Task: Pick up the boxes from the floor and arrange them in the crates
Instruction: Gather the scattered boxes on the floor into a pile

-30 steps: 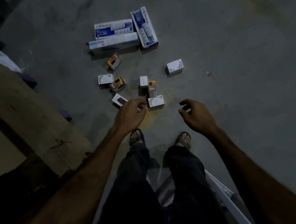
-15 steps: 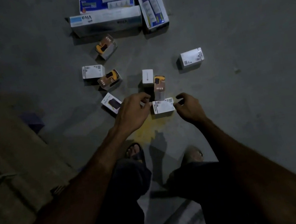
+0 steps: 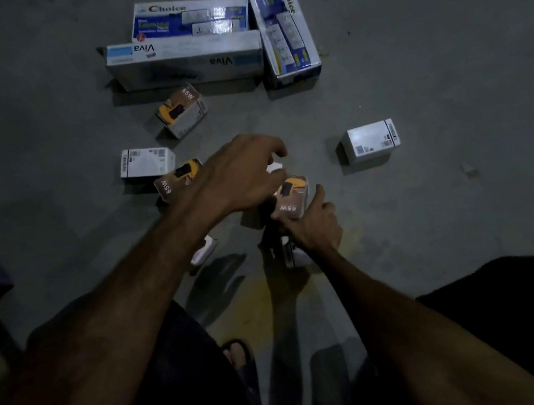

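Left hand (image 3: 237, 175) now farther forward over small cardboard boxes (image 3: 290, 197).

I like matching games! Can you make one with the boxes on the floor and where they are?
Things:
1. Viva box
2. upright Choice box
3. lone white box
4. 65W box with orange top

Places:
A. alone on the right
B. at the right hand
C. in front of the flat Choice box
D. far right of the back row

Pairs: 1-C, 2-D, 3-A, 4-B
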Available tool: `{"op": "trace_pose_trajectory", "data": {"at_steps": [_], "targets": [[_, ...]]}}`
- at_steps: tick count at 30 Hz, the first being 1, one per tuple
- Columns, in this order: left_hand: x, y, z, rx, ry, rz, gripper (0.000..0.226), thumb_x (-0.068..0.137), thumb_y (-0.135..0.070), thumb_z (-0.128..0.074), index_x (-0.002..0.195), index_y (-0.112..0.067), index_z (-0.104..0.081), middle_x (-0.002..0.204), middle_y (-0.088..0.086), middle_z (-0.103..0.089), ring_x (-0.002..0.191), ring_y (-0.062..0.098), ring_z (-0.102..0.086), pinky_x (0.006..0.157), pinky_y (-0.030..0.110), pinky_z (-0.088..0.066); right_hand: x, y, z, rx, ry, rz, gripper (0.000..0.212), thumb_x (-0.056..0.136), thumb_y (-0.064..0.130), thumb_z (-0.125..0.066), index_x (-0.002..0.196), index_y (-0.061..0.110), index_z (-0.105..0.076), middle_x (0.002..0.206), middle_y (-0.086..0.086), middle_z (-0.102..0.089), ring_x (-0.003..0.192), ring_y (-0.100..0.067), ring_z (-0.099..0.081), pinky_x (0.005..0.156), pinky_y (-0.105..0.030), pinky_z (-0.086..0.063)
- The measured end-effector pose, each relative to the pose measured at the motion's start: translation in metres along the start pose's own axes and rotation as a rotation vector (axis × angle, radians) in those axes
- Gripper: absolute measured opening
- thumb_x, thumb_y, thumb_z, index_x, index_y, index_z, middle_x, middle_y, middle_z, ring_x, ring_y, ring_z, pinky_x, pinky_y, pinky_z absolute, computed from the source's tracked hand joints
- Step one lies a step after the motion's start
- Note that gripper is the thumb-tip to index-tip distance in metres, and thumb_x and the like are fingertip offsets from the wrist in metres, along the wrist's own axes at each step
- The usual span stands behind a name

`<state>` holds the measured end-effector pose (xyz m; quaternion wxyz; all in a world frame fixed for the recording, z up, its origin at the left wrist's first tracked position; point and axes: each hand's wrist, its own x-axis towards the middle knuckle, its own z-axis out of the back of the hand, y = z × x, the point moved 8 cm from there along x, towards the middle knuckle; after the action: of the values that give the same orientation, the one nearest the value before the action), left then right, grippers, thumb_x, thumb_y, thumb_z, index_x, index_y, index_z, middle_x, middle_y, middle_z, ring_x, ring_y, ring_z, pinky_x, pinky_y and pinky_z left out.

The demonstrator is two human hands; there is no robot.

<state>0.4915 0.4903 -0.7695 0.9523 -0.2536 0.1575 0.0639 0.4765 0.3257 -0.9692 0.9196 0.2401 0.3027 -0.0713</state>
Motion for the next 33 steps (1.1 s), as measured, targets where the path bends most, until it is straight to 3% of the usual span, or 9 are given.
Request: {"op": "trace_pose_trajectory", "data": {"at_steps": [6,11,14,20,23,30,33], "targets": [[0.026,0.011,0.002,0.097,0.062,0.018,0.050,0.099,-0.047,-0.066,0.142,-0.021,-0.059,0.136,0.007,-0.064,0.116,0.024,-0.062,0.096,0.040,-0.051,0.003,-0.002,-0.022,-0.090,-0.137,0.123,0.100,0.085,0.060,-0.064,0.160,0.023,-0.011,0.141,-0.016,-0.055,0.122,-0.038,-0.059,0.109,-0.055,-0.039],[0.039,0.022,-0.009,0.119,0.115,0.075,0.052,0.100,-0.042,-0.067,0.144,-0.016,-0.056,0.140,0.010,-0.062,0.120,0.025,-0.062,0.102,0.044,-0.051,0.018,-0.006,-0.026,-0.203,-0.192,0.168,0.102,0.083,0.064,-0.066,0.160,0.028,-0.009,0.132,-0.014,-0.060,0.117,-0.036,-0.062,0.105,-0.056,-0.040],[0.044,0.037,-0.024,0.156,0.160,0.128,0.057,0.100,-0.041,-0.067,0.148,-0.015,-0.052,0.145,0.011,-0.058,0.125,0.026,-0.059,0.102,0.041,-0.049,0.026,-0.007,-0.026,-0.144,-0.178,0.132,0.100,0.087,0.069,-0.060,0.160,0.029,-0.005,0.130,-0.014,-0.062,0.113,-0.037,-0.064,0.103,-0.054,-0.042],[0.067,0.055,-0.074,0.261,0.255,0.137,0.071,0.098,-0.041,-0.069,0.156,-0.013,-0.039,0.159,0.016,-0.044,0.141,0.035,-0.047,0.112,0.043,-0.043,0.020,0.008,0.033,-0.020,-0.320,0.138,0.080,0.087,0.070,-0.057,0.148,0.025,-0.030,0.122,-0.013,-0.065,0.101,-0.033,-0.067,0.088,-0.049,-0.055],[0.075,0.054,-0.103,0.258,0.289,0.149,0.080,0.096,-0.045,-0.070,0.160,-0.018,-0.031,0.159,0.020,-0.034,0.137,0.042,-0.048,0.112,0.050,-0.046,0.007,0.017,0.072,0.014,-0.331,0.174,0.071,0.088,0.061,-0.060,0.144,0.023,-0.039,0.124,-0.013,-0.065,0.103,-0.033,-0.066,0.080,-0.039,-0.046],[0.073,0.084,-0.142,0.235,0.147,0.306,0.101,0.088,-0.072,-0.062,0.162,-0.020,-0.017,0.157,0.027,-0.021,0.127,0.051,-0.053,0.103,0.053,-0.050,-0.013,0.036,0.139,-0.043,-0.293,0.281,0.065,0.089,0.062,-0.051,0.140,0.024,-0.039,0.126,-0.013,-0.066,0.107,-0.039,-0.065,0.085,-0.047,-0.050],[0.071,0.092,-0.135,0.115,0.103,0.408,0.094,0.086,-0.060,-0.074,0.156,-0.015,-0.029,0.151,0.024,-0.024,0.126,0.049,-0.054,0.103,0.051,-0.050,-0.018,0.053,0.159,-0.048,-0.276,0.322,0.061,0.090,0.053,-0.058,0.140,0.022,-0.040,0.123,-0.015,-0.067,0.105,-0.037,-0.065,0.077,-0.039,-0.042]]}}
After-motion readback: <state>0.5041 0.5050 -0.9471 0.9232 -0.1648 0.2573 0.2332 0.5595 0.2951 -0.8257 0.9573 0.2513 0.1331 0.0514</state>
